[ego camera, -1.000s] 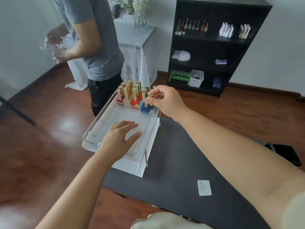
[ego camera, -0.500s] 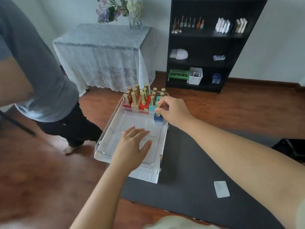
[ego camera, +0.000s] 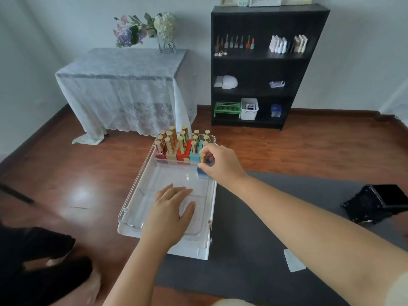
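**A:** Since the right hand (ego camera: 220, 166) is up at the far right corner of the clear tray (ego camera: 132, 202), what is its grip doing?

**B:** Pinching. Thumb and fingertips close on the gold cap of the blue bottle (ego camera: 202, 173), which stands upright directly under the grip. Whether its base rests on the tray floor or sits just above it, I cannot tell.

**A:** Why by the cap?

**B:** I judge it's for a top-down hold, so the fingers don't brush the neighbours. The other bottles (ego camera: 176, 149) stand packed in rows just left of the grip and beyond it, the teal one right beside the blue. A hold from the side would likely bump them.

**A:** And the left hand (ego camera: 170, 215)?

**B:** Its grip is spread, with the fingers straight and the palm flat on the tray floor, well nearer the person than the pinching grip. Probably it's steadying the tray. The tray sits on a white base (ego camera: 187, 253) at the left edge of the dark surface (ego camera: 254, 239), and a nudge at the far end could shift it.
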Action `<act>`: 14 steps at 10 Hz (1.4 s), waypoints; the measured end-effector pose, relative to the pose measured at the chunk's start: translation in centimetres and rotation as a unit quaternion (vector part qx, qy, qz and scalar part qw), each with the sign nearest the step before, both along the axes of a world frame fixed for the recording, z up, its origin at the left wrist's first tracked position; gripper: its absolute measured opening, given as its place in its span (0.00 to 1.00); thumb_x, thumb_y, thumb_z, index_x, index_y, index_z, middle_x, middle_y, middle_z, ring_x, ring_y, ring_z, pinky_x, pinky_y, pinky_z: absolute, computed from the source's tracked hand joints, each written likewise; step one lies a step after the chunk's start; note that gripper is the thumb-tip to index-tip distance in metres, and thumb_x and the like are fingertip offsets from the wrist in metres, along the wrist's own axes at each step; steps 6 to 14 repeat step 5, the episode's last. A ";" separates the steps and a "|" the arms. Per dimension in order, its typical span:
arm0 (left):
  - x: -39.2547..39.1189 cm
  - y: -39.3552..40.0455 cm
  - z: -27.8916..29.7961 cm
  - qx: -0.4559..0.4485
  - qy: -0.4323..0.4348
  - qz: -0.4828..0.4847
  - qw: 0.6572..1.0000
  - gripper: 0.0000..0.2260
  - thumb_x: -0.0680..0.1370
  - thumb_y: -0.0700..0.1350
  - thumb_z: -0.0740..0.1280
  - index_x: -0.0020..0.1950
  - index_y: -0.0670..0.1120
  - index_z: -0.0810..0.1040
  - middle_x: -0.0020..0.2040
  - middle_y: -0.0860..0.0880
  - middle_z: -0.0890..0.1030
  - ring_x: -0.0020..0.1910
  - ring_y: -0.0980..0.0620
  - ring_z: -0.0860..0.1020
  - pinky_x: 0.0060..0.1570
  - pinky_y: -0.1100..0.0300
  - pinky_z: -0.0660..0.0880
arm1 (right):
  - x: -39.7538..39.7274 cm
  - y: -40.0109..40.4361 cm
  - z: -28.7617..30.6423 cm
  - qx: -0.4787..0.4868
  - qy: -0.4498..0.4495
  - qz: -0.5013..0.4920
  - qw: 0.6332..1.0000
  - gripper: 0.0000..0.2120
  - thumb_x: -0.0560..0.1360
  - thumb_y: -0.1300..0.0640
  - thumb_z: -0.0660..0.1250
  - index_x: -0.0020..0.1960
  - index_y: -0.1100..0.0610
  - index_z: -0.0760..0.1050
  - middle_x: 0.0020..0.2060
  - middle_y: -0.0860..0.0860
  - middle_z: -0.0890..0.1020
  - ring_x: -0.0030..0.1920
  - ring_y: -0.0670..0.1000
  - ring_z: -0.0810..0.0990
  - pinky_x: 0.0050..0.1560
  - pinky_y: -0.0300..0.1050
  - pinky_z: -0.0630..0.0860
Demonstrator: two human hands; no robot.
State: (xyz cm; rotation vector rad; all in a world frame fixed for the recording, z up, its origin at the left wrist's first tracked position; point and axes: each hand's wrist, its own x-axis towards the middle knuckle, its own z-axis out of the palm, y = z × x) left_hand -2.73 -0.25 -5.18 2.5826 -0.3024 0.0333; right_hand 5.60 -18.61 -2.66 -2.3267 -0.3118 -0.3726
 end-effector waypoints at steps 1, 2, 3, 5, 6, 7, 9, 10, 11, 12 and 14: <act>0.0 0.0 -0.1 -0.003 -0.003 -0.001 1.000 0.16 0.80 0.52 0.64 0.68 0.51 0.78 0.68 0.52 0.78 0.75 0.47 0.66 0.71 0.50 0.64 | -0.2 0.0 0.0 -0.007 0.018 -0.005 1.000 0.15 0.70 0.62 0.74 0.55 0.58 0.79 0.44 0.54 0.82 0.45 0.52 0.78 0.47 0.46 0.78; -0.1 0.0 -0.1 -0.011 -0.011 0.007 1.000 0.16 0.80 0.50 0.66 0.66 0.50 0.79 0.66 0.50 0.79 0.74 0.45 0.68 0.69 0.48 0.67 | -0.6 -0.1 0.1 0.004 0.033 -0.007 0.999 0.21 0.70 0.58 0.75 0.61 0.58 0.76 0.47 0.54 0.83 0.49 0.52 0.79 0.49 0.41 0.75; -0.2 -0.1 0.0 -0.032 -0.025 0.024 0.999 0.14 0.79 0.48 0.68 0.63 0.47 0.81 0.64 0.49 0.81 0.71 0.44 0.71 0.67 0.43 0.70 | -1.8 -0.6 0.5 0.027 0.049 -0.015 0.998 0.20 0.72 0.55 0.74 0.62 0.56 0.75 0.51 0.52 0.82 0.50 0.49 0.78 0.51 0.43 0.77; -0.5 -0.3 0.9 -0.126 -0.111 0.070 0.983 0.10 0.79 0.43 0.69 0.59 0.48 0.83 0.59 0.51 0.81 0.52 0.45 0.81 0.39 0.64 0.75 | -6.1 -3.8 1.1 0.108 0.059 -0.046 0.991 0.15 0.74 0.55 0.70 0.61 0.51 0.76 0.53 0.47 0.81 0.51 0.45 0.78 0.51 0.39 0.77; -0.5 -0.3 0.9 -0.126 -0.111 0.070 0.983 0.10 0.79 0.43 0.69 0.59 0.48 0.83 0.59 0.51 0.81 0.52 0.45 0.81 0.39 0.64 0.75 | -6.1 -3.8 1.1 0.108 0.059 -0.046 0.991 0.15 0.74 0.55 0.70 0.61 0.51 0.76 0.53 0.47 0.81 0.51 0.45 0.78 0.51 0.39 0.77; -0.5 -0.3 0.9 -0.126 -0.111 0.070 0.983 0.10 0.79 0.43 0.69 0.59 0.48 0.83 0.59 0.51 0.81 0.52 0.45 0.81 0.39 0.64 0.75 | -6.1 -3.8 1.1 0.108 0.059 -0.046 0.991 0.15 0.74 0.55 0.70 0.61 0.51 0.76 0.53 0.47 0.81 0.51 0.45 0.78 0.51 0.39 0.77; -0.5 -0.3 0.9 -0.126 -0.111 0.070 0.983 0.10 0.79 0.43 0.69 0.59 0.48 0.83 0.59 0.51 0.81 0.52 0.45 0.81 0.39 0.64 0.75 | -6.1 -3.8 1.1 0.108 0.059 -0.046 0.991 0.15 0.74 0.55 0.70 0.61 0.51 0.76 0.53 0.47 0.81 0.51 0.45 0.78 0.51 0.39 0.77; -0.5 -0.3 0.9 -0.126 -0.111 0.070 0.983 0.10 0.79 0.43 0.69 0.59 0.48 0.83 0.59 0.51 0.81 0.52 0.45 0.81 0.39 0.64 0.75 | -6.1 -3.8 1.1 0.108 0.059 -0.046 0.991 0.15 0.74 0.55 0.70 0.61 0.51 0.76 0.53 0.47 0.81 0.51 0.45 0.78 0.51 0.39 0.77; -0.5 -0.3 0.9 -0.126 -0.111 0.070 0.983 0.10 0.79 0.43 0.69 0.59 0.48 0.83 0.59 0.51 0.81 0.52 0.45 0.81 0.39 0.64 0.75 | -6.1 -3.8 1.1 0.108 0.059 -0.046 0.991 0.15 0.74 0.55 0.70 0.61 0.51 0.76 0.53 0.47 0.81 0.51 0.45 0.78 0.51 0.39 0.77; -0.5 -0.3 0.9 -0.126 -0.111 0.070 0.983 0.10 0.79 0.43 0.69 0.59 0.48 0.83 0.59 0.51 0.81 0.52 0.45 0.81 0.39 0.64 0.75 | -6.1 -3.8 1.1 0.108 0.059 -0.046 0.991 0.15 0.74 0.55 0.70 0.61 0.51 0.76 0.53 0.47 0.81 0.51 0.45 0.78 0.51 0.39 0.77; -0.5 -0.3 0.9 -0.126 -0.111 0.070 0.983 0.10 0.79 0.43 0.69 0.59 0.48 0.83 0.59 0.51 0.81 0.52 0.45 0.81 0.39 0.64 0.75 | -6.1 -3.8 1.1 0.108 0.059 -0.046 0.991 0.15 0.74 0.55 0.70 0.61 0.51 0.76 0.53 0.47 0.81 0.51 0.45 0.78 0.51 0.39 0.77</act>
